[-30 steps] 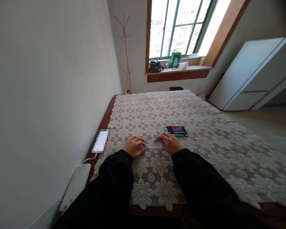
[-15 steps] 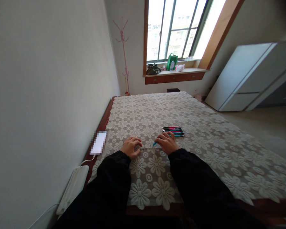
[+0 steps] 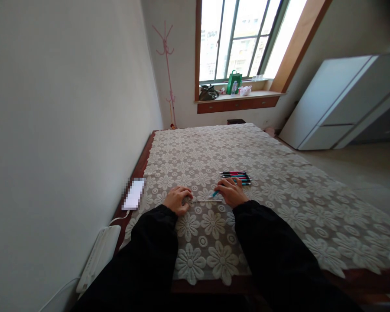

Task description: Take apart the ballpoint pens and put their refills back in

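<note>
My right hand (image 3: 232, 191) is closed round a teal pen (image 3: 215, 193), its tip pointing left and down toward the tablecloth. Behind and partly hidden by that hand, several pens (image 3: 235, 174) in black, red and teal lie side by side in a row. My left hand (image 3: 178, 200) rests at the left with curled fingers and thumb, pinching the end of a see-through item with a thin pale edge (image 3: 208, 200). This edge runs across between my hands; what kind of item it is I cannot make out.
A lace tablecloth (image 3: 195, 151) covers the dark red table. At its left edge lie a phone (image 3: 134, 194) with a cable and a white power strip (image 3: 99, 255) beside the wall. A window sill (image 3: 260, 95) with bags, a coat stand (image 3: 168, 65) and a fridge (image 3: 331, 99) stand beyond.
My right hand has shifted slightly right and away from me with the pen, showing more of the pale edge. My left hand has stayed almost in place.
</note>
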Available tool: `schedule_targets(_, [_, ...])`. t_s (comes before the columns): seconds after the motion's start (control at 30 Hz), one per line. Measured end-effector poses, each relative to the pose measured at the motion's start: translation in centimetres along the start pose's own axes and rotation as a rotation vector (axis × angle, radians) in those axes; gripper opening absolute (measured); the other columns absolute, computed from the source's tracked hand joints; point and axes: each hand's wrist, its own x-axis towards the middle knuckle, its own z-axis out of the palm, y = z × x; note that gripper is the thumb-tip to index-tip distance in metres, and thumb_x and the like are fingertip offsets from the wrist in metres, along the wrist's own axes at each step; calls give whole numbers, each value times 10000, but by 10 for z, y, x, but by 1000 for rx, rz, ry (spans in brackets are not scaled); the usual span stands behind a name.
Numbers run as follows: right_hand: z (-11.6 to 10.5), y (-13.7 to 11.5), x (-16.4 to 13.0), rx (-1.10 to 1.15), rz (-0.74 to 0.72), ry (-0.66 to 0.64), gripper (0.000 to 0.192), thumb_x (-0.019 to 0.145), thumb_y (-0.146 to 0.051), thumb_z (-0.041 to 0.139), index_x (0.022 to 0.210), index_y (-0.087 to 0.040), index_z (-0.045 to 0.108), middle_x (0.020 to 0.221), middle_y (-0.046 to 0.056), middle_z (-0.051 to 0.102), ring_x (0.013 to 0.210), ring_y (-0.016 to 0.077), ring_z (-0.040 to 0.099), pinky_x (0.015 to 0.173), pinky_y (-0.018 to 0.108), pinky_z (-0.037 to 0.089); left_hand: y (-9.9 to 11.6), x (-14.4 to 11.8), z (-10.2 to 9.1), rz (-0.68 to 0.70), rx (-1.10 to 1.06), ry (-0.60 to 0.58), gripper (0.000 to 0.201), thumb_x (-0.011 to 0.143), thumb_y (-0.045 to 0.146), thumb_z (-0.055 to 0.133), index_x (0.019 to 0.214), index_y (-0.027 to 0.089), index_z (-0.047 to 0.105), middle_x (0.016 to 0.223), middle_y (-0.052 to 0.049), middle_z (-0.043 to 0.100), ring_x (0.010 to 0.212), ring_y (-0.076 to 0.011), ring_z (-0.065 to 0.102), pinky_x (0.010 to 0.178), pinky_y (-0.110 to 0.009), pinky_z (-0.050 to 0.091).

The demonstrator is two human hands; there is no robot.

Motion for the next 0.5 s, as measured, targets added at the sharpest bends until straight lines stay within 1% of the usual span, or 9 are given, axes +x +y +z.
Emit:
schedule_targets(0.1, [0, 9, -3, -35, 60, -34, 196, 874, -146, 585, 940, -283, 708, 1037, 27, 684, 1063, 221, 520, 986, 422, 169, -2, 0, 1, -14, 15, 6, 365, 655, 100, 603, 979, 245, 686, 1187, -31, 655, 1177, -255, 537, 1050, -424, 412])
schedule_targets(0.2, [3, 15, -6, -56, 125, -67, 172, 892, -191, 572, 951, -282, 706, 1032, 34, 683, 1026, 227, 525, 975, 433, 184, -5, 1, 2, -61, 42, 33, 387, 680, 67, 572, 1005, 244, 685, 1154, -35, 666, 1146, -244, 555, 1028, -412, 433])
schedule_targets(0.33, [9, 13, -8, -74, 167, -75, 167, 894, -233, 576, 982, -283, 709, 1062, 45, 667, 1019, 238, 521, 945, 429, 231, -9, 3, 5, -83, 38, 44, 378, 748, 30, 501, 1008, 231, 688, 1079, -36, 692, 1082, -222, 584, 983, -382, 464])
schedule_targets(0.43, [9, 7, -5, -53, 151, -38, 166, 897, -252, 585, 1010, -274, 705, 1090, 54, 656, 1024, 242, 525, 915, 408, 282, -9, 4, 5, -62, 23, 49, 376, 762, 18, 487, 1004, 227, 686, 1045, -33, 704, 1058, -216, 595, 969, -377, 475])
schedule_targets(0.5, [7, 0, -2, 1, 93, -26, 159, 909, -270, 581, 1013, -262, 700, 1082, 59, 656, 1016, 236, 534, 894, 383, 321, -6, 3, 3, -50, 17, 69, 351, 762, 33, 512, 995, 232, 683, 1078, -30, 698, 1077, -217, 591, 982, -383, 469])
